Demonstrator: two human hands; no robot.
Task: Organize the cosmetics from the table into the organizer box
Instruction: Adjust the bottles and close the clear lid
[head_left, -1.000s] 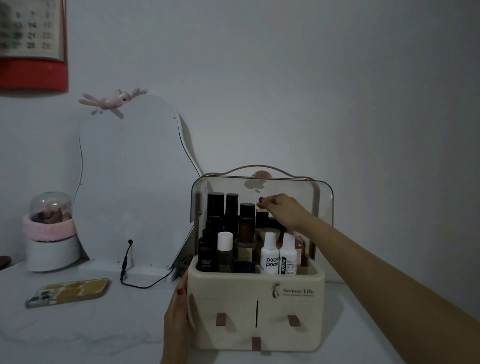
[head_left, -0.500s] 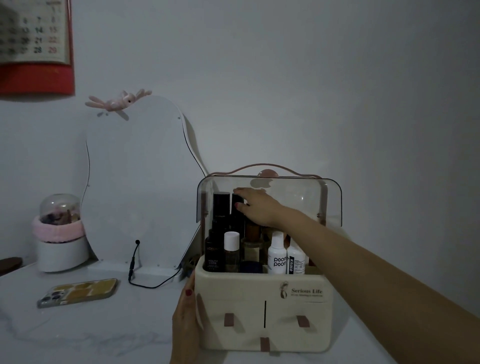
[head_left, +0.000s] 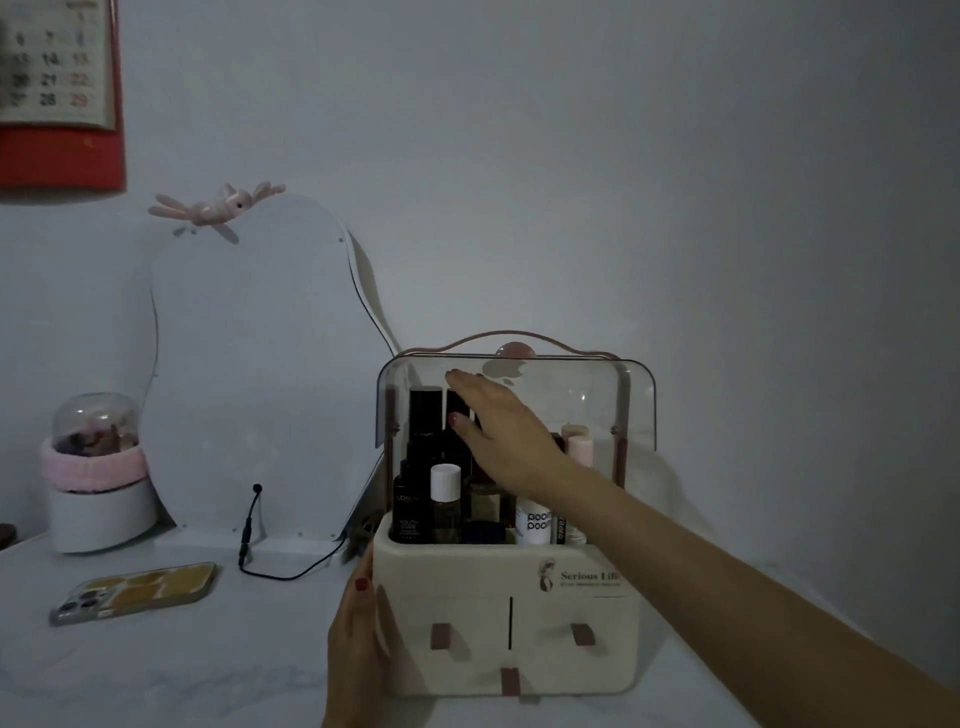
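The right hand (head_left: 498, 431) reached into the organizer box (head_left: 506, 618), fingers laid over the top of a tall black bottle (head_left: 457, 415) at the box's back left; whether they gripped it I could not tell. The left hand (head_left: 358, 639) pressed flat, fingers straight, against the box's left wall. Half a second before, the right hand sat slightly lower on that bottle.
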